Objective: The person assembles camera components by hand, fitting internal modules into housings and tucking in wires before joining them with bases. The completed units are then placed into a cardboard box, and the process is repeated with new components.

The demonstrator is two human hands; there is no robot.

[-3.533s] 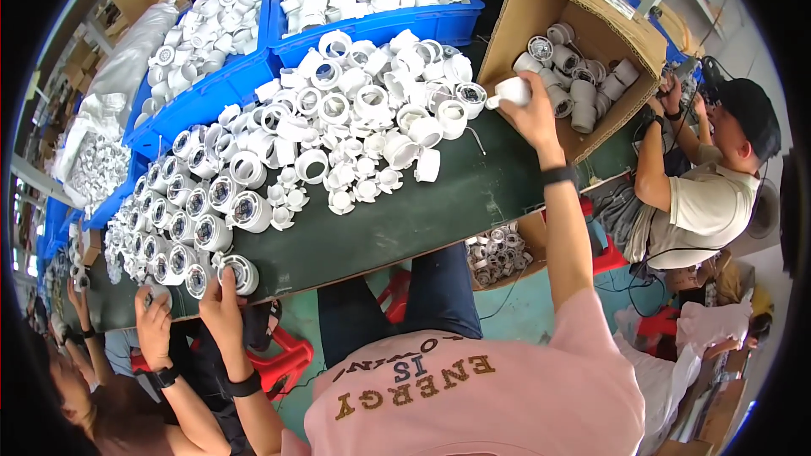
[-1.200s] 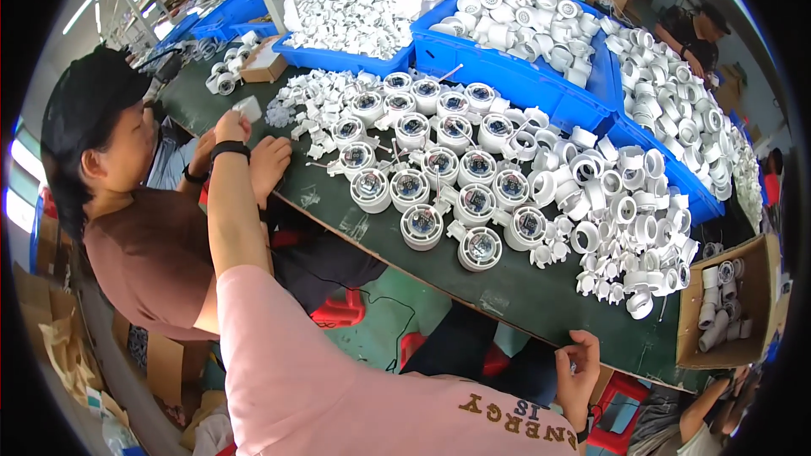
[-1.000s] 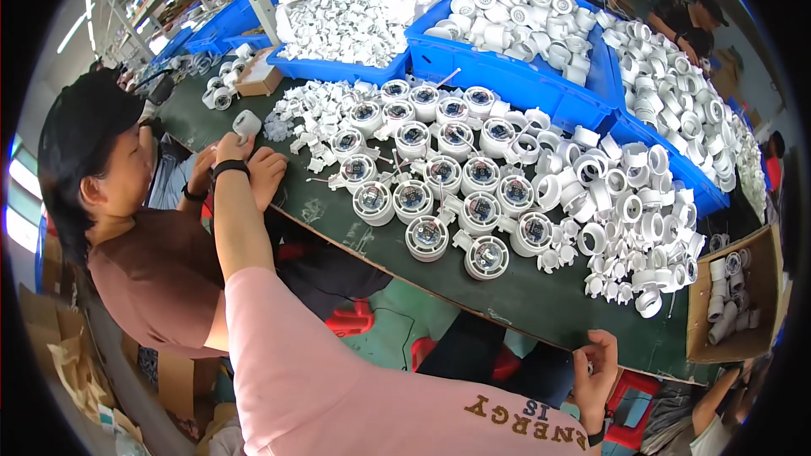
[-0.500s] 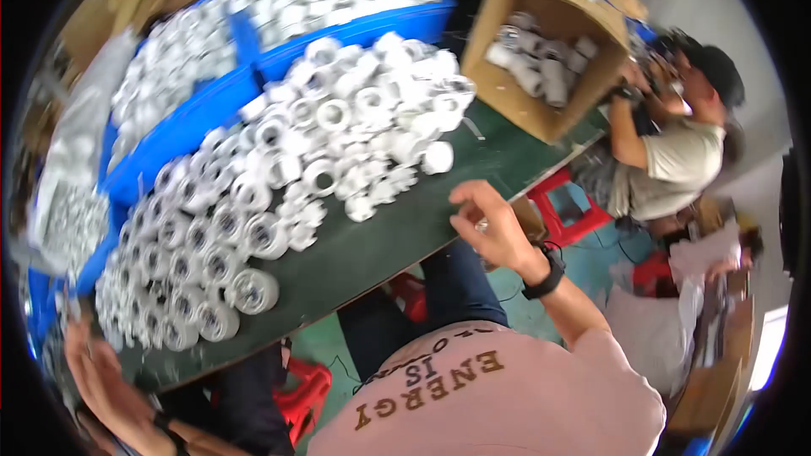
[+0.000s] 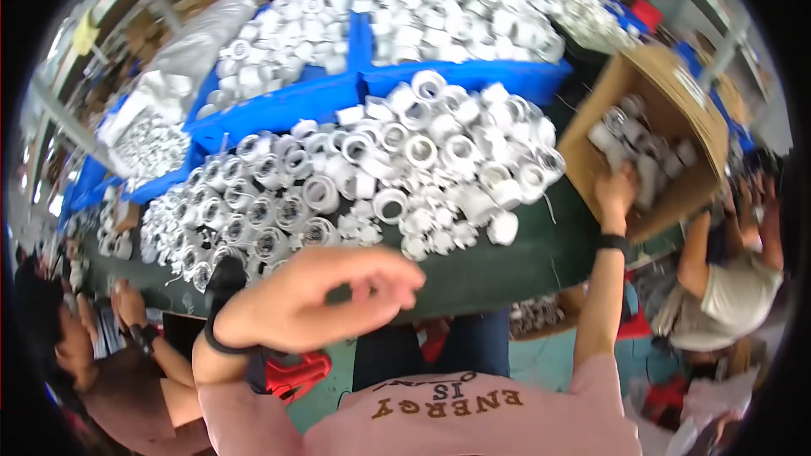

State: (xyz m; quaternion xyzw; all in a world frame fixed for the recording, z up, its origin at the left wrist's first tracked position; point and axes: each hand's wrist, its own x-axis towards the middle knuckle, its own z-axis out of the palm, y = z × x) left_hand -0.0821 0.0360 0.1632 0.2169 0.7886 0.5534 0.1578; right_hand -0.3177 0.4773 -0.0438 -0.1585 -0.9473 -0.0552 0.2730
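My left hand (image 5: pixel 325 297) hovers over the table's front edge, palm turned inward. Its fingers are loosely curved with a gap behind the thumb, and I see nothing held in them. My right hand (image 5: pixel 616 192) reaches into the open cardboard box (image 5: pixel 583 139) on the right. Its fingertips are close to the white cylindrical parts (image 5: pixel 646 177) lying inside; whether they grip one is hidden. Between the box and my left hand spreads a large pile of white ring-shaped plastic parts (image 5: pixel 421 152). Clear-centred round parts (image 5: pixel 269 171) stand in rows at its left.
Blue bins (image 5: pixel 279 103) full of white parts line the back of the green table (image 5: pixel 524 266). A plastic bag (image 5: pixel 198 38) lies at the back left. Co-workers sit left (image 5: pixel 127 380) and right (image 5: pixel 718 287). A box of small parts (image 5: pixel 541 314) is below the table edge.
My right hand has gone from above the table's front edge to inside the cardboard box. My left hand has come into clear view over the front edge. The view has shifted leftward.
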